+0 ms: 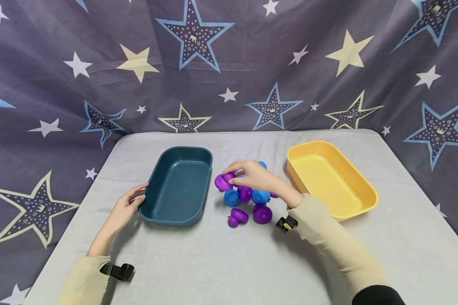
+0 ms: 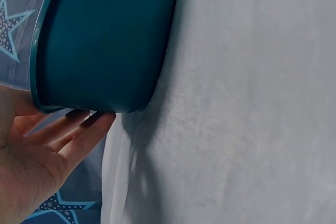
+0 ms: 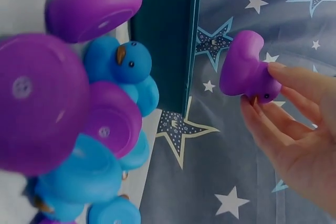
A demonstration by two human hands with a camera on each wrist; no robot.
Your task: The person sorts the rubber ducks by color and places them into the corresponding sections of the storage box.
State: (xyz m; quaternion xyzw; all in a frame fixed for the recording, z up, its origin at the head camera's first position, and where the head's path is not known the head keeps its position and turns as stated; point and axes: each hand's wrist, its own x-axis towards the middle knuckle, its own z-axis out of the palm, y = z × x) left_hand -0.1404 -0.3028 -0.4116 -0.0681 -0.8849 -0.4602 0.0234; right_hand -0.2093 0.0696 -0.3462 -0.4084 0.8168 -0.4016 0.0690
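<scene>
Right now your left hand rests against the near left corner of the teal tray, fingers straight and relaxed, their tips touching the tray's outer wall just under the rim; the left wrist view shows the fingers lying flat along the wall without curling round it. The tray sits on the grey tablecloth and holds nothing that you can see.

Just to the right of the teal tray lies a huddle of rubber ducks, purple and blue mixed, some tipped on their sides or showing their undersides. Your right hand hovers over the far side of that huddle, closest to the tray, and pinches one purple duck between thumb and fingertips, lifted a little clear of the others. From the right wrist camera the same purple duck is gripped by its head end, the thumb and forefinger curled onto it while the other fingers stay loosely extended below.

Farther right of the teal tray, beyond the ducks and well apart from your right hand, stands the yellow tray, angled on the cloth, with nothing visible in it.
</scene>
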